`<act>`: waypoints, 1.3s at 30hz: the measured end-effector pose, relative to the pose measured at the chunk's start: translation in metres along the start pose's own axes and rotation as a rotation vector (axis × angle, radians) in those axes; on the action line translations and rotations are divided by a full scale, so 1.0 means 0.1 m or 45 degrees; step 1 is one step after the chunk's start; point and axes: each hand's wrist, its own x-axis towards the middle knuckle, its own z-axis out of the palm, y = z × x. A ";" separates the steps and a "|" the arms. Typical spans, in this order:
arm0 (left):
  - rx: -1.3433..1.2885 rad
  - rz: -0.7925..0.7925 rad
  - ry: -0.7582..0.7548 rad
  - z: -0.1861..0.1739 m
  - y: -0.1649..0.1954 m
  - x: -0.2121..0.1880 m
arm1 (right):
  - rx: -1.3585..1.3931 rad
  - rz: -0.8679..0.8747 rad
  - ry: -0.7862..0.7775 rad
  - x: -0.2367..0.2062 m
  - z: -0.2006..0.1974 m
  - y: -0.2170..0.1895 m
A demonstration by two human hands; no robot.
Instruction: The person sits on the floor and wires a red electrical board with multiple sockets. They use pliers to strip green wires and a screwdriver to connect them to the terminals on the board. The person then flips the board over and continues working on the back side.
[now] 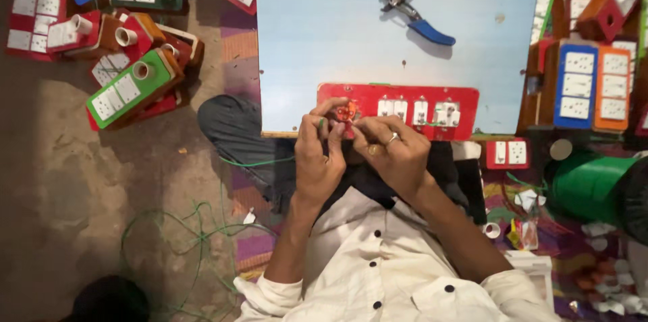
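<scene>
On the floor at our left lie finished switch boxes (131,86) and loose green wire (196,234). Our left hand (317,153) pinches the red switch plate (398,109), steadying it at the counter's (324,25) near edge; the plate's long axis runs left-right. Our right hand (395,153) pinches a fitting at its left end. Blue pliers (415,5) lie beyond.

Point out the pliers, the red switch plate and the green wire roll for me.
pliers (414,3): head view, near the pivot.
red switch plate (466,98): head view, bare right end.
green wire roll (588,185): head view, its side.
</scene>
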 end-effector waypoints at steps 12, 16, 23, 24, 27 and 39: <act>0.057 0.036 0.033 0.04 -0.07 -0.05 | -0.118 0.058 -0.030 0.09 0.00 -0.14; 0.008 0.085 0.048 0.03 -0.09 -0.06 | -0.022 0.173 0.027 0.06 0.00 -0.17; 0.025 0.191 0.100 0.02 -0.07 -0.06 | -0.032 0.208 -0.012 0.10 -0.03 -0.23; 0.038 0.177 0.101 0.02 -0.06 -0.06 | -0.008 0.240 -0.031 0.11 -0.03 -0.23; 0.063 0.141 0.112 0.02 -0.06 -0.05 | -0.004 0.236 -0.052 0.13 -0.06 -0.22; 0.104 0.181 0.174 0.02 -0.01 -0.06 | -0.042 0.253 -0.208 0.35 -0.18 -0.36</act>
